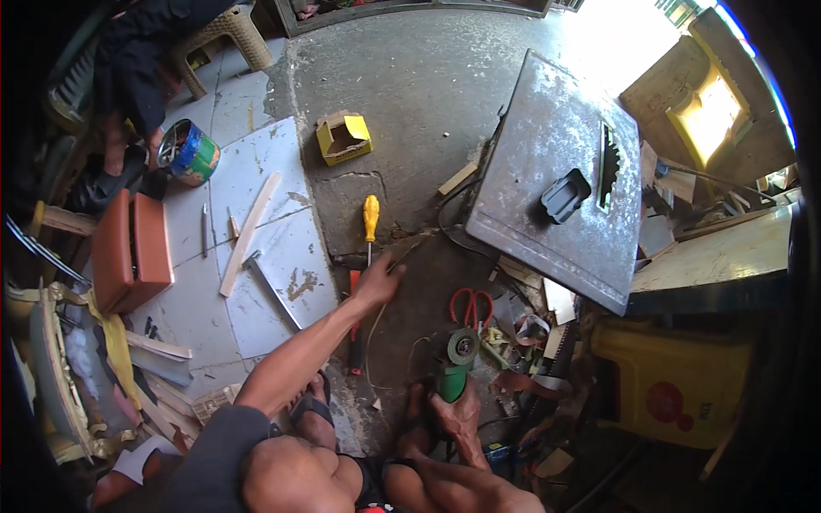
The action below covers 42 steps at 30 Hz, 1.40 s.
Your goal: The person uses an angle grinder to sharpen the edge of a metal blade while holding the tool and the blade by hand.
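Note:
My right hand (459,416) is wrapped round the body of a green angle grinder (453,381), whose disc (463,345) points away from me. My left hand (377,284) reaches over the floor with its fingers apart, and I see nothing clearly held in it. Just beyond it lies a yellow-handled screwdriver (370,221), its shaft running toward the hand. A long red-and-black tool (355,346) lies by my left wrist, partly covered by it. Scissors with red handles (471,306) rest past the grinder disc. A thin cord trails across the floor between my hands.
A metal saw table (547,145) with a toothed blade (609,167) stands at right, a black tray-like piece (565,196) on it. A hammer (272,291) and wood strip (251,232) lie left. Beyond are a yellow box (344,150), a paint can (190,154) and another person's foot.

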Each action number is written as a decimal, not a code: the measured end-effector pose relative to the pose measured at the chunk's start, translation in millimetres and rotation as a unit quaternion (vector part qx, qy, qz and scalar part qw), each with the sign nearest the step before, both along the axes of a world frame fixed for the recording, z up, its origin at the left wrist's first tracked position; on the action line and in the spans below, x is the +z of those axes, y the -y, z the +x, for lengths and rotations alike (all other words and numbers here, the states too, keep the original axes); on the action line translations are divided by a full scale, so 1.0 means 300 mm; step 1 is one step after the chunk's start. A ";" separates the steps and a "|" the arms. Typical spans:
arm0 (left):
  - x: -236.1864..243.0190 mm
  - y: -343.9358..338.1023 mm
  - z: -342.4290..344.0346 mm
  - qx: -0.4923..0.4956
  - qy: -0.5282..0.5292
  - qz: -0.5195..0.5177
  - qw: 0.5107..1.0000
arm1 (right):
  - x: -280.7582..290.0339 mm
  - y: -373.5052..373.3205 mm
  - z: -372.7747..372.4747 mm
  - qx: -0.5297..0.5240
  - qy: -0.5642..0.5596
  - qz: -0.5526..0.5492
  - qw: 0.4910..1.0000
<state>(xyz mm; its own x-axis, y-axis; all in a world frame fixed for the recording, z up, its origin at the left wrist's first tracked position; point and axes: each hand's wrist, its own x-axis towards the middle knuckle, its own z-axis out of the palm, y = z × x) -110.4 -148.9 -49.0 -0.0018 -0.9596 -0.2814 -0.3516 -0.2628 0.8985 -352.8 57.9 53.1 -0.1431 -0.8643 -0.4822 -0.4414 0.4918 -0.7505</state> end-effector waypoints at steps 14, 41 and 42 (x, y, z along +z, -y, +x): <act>0.641 -0.585 0.465 0.153 -0.449 0.094 0.875 | -0.013 0.049 0.063 0.067 -0.078 0.059 0.993; 0.714 -0.645 0.486 0.135 -0.253 0.023 0.958 | 0.023 0.039 0.125 0.100 -0.220 -0.135 0.961; 0.726 -0.642 0.470 0.124 -0.248 0.014 0.961 | 0.065 0.052 0.127 0.092 -0.226 -0.155 0.957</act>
<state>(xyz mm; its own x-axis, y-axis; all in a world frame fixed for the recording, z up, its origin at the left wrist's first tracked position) 30.6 43.6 168.8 0.0859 -0.9397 -0.3310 0.1954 -0.3099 0.9305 -314.7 42.3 72.5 -0.1078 -0.9866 -0.1228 -0.8129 0.1586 -0.5604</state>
